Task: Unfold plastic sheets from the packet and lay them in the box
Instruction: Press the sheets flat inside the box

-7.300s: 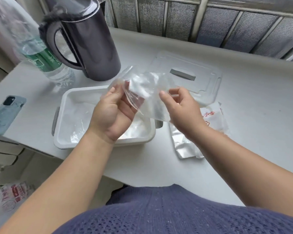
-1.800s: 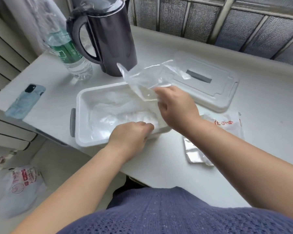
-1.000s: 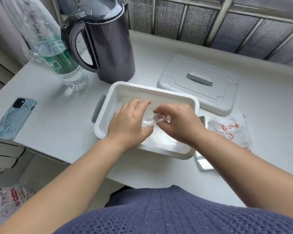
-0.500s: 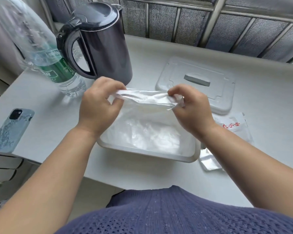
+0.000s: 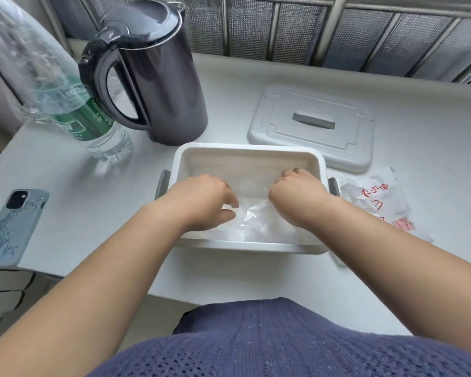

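Both yr hands are down inside the white box (image 5: 249, 156), which sits on the worktop (image 5: 93, 186) right in front of you. L hand (image 5: 201, 202) is at the box's left side, knuckles up, fingers curled down. Its thumb & forefinger tips meet the clear plastic sheet (image 5: 253, 219), but can't tell if they pinch it or just press. R hand (image 5: 297, 194) is at the right side, fingers bent under & hidden by the back of the hand, so can't tell its grip either. The plastic sheet lies crumpled on the box floor btwn the two hands. The packet (image 5: 375, 202), white w/ red print, lies flat just right of the box. The lid (image 5: 310, 137) lies just behind the box, toward the right. A dark kettle (image 5: 158, 77) stands behind-left of the box, a water bottle (image 5: 93, 123) left of the kettle, & a phone (image 5: 14, 227) lies face down near the worktop's left edge.
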